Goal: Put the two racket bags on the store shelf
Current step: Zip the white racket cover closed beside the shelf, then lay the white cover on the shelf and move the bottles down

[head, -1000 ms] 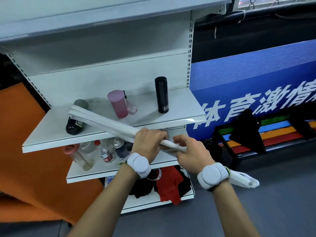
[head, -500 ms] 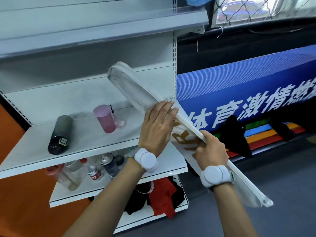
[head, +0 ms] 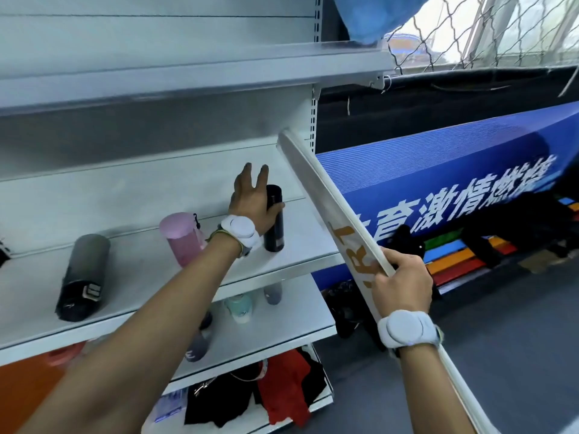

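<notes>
racket bag [head: 316,195]: a long, flat white bag held on a slant, top end up near the shelf upright, lower end running down past the right wrist toward the floor; it is off the shelf and in the air to the right of it.
writing on the bag: orange block letters along its face, "r" and "t" readable by the grip; the rest is hidden under the fingers, so the full word can't be made out.
right hand [head: 399,283]: closed around the bag's edge about midway down, thumb on top, a white puck-shaped band at the wrist.
left hand [head: 252,203]: wrapped loosely on the black flask [head: 274,220], thumb round the front, two fingers sticking straight up; same white band on this wrist.
black flask: upright on the middle shelf [head: 150,277], toward its right end; small pale print on its side, too small to read.
pink tumbler [head: 180,238]: upright on the same shelf, just left of the left forearm.
dark bottle [head: 83,277]: lying on its side further left, a pale logo mark near the cap, unreadable.
blue banner [head: 454,183]: behind and right of the shelf, large white chinese characters, "激情燃烧" readable.
lower shelves: more bottles one level down, red and black fabric at the bottom.
</notes>
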`<state>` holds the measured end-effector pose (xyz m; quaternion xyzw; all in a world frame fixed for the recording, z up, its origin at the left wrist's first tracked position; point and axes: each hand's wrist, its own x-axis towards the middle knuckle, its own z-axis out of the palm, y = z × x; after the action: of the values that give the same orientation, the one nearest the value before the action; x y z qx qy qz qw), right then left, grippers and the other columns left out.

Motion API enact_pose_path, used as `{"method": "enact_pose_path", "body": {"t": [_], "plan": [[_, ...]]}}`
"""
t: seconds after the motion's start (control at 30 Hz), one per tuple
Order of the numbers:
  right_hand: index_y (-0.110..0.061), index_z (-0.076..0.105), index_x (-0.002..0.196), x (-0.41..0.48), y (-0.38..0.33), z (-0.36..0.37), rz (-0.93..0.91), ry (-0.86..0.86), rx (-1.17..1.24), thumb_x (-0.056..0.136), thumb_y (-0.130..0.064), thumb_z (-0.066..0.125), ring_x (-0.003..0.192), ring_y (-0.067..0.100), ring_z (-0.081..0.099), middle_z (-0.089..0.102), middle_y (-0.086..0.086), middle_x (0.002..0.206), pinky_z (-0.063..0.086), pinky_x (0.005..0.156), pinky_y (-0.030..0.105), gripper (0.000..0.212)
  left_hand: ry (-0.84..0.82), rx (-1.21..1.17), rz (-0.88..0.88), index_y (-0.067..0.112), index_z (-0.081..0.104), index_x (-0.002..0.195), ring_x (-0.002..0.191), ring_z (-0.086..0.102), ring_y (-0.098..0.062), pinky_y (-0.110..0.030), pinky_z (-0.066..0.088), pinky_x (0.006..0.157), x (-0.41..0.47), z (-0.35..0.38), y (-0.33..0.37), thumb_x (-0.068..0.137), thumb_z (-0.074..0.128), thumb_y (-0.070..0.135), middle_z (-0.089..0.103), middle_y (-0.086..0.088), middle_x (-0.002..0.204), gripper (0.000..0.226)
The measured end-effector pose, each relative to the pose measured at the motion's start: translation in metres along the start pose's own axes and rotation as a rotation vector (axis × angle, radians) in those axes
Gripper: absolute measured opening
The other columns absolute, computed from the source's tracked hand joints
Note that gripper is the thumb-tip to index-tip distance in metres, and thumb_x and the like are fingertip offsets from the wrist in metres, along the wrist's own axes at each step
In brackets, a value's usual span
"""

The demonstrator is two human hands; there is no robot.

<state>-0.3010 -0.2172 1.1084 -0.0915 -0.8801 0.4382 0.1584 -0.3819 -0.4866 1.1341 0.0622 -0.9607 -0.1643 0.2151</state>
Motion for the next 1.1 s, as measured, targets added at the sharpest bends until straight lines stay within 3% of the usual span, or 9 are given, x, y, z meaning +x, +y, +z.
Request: {"method": "enact_pose_path", "body": {"t": [0.1,0.2,0.3,0.4,0.53,0.73,0.87,1.1], "plan": [[-0.034,0.075,0.110,0.002,-0.001,0.007,0.008,-0.003,-0.029,0.079,-0.009,0.064,0.086,0.024,0.064,0.067,0.000,0.104,0.057,0.075,0.035,0.042,-0.188,0.001,-0.030,0.025,0.005,0.157,0.149,0.002,-0.042,-0.054,0.026,0.116,0.016,0.006,-0.010,0.090,0.063,0.045,-0.005,-0.014,0.164,0.091],[-0.035,0.074,0.110,0.008,-0.007,0.014,0.028,-0.028,-0.039,0.077,-0.007,0.062,0.087,0.024,0.067,0.070,-0.002,0.102,0.059,0.076,0.038,0.045,-0.275,0.024,-0.015,0.021,0.016,0.155,0.140,0.025,-0.045,-0.051,0.036,0.109,0.022,0.019,-0.020,0.090,0.062,0.044,0.016,-0.019,0.158,0.082],[-0.035,0.075,0.109,0.014,-0.015,0.019,0.025,-0.058,-0.048,0.075,-0.004,0.060,0.087,0.028,0.068,0.074,-0.003,0.099,0.059,0.076,0.038,0.048,-0.172,-0.054,0.049,0.016,0.033,0.144,0.110,0.054,-0.046,-0.044,0.049,0.091,0.020,0.029,-0.025,0.092,0.061,0.030,0.039,-0.020,0.136,0.061],[-0.038,0.074,0.109,0.033,-0.026,0.030,0.024,-0.082,-0.065,0.073,-0.005,0.059,0.087,0.030,0.067,0.076,-0.002,0.096,0.058,0.078,0.040,0.051,-0.096,-0.108,0.045,0.017,0.040,0.138,0.096,0.060,-0.045,-0.046,0.053,0.084,0.023,0.033,-0.028,0.093,0.060,0.029,0.042,-0.017,0.130,0.051],[-0.043,0.072,0.110,0.058,-0.044,0.044,-0.033,-0.112,-0.089,0.078,-0.011,0.063,0.094,0.032,0.067,0.075,0.000,0.101,0.057,0.082,0.039,0.046,-0.057,-0.173,0.043,0.022,0.040,0.135,0.096,0.060,-0.042,-0.046,0.053,0.086,0.015,0.031,-0.032,0.094,0.060,0.030,0.041,-0.011,0.130,0.047],[-0.048,0.072,0.105,0.094,-0.080,0.070,-0.194,-0.193,-0.074,0.082,-0.018,0.065,0.091,0.033,0.067,0.075,0.001,0.091,0.056,0.079,0.038,0.039,0.077,-0.170,0.044,0.025,0.039,0.141,0.097,0.059,-0.031,-0.039,0.054,0.086,-0.009,0.006,-0.035,0.093,0.060,0.037,0.040,-0.006,0.131,0.053],[-0.045,0.071,0.112,0.108,-0.115,0.091,-0.367,-0.275,-0.095,0.086,-0.018,0.062,0.099,0.037,0.065,0.073,0.006,0.103,0.053,0.084,0.041,0.038,0.188,-0.143,-0.018,0.029,0.044,0.139,0.099,0.060,-0.024,-0.039,0.055,0.084,-0.028,-0.019,-0.043,0.089,0.063,0.042,0.044,-0.001,0.126,0.055],[-0.039,0.073,0.102,0.110,-0.170,0.154,-0.683,-0.421,-0.119,0.082,-0.011,0.058,0.086,0.034,0.066,0.072,0.003,0.093,0.054,0.069,0.035,0.037,0.273,-0.037,-0.163,0.032,0.046,0.137,0.104,0.059,-0.021,-0.041,0.055,0.085,-0.070,-0.053,-0.069,0.085,0.064,0.048,0.046,0.003,0.122,0.056]]}}
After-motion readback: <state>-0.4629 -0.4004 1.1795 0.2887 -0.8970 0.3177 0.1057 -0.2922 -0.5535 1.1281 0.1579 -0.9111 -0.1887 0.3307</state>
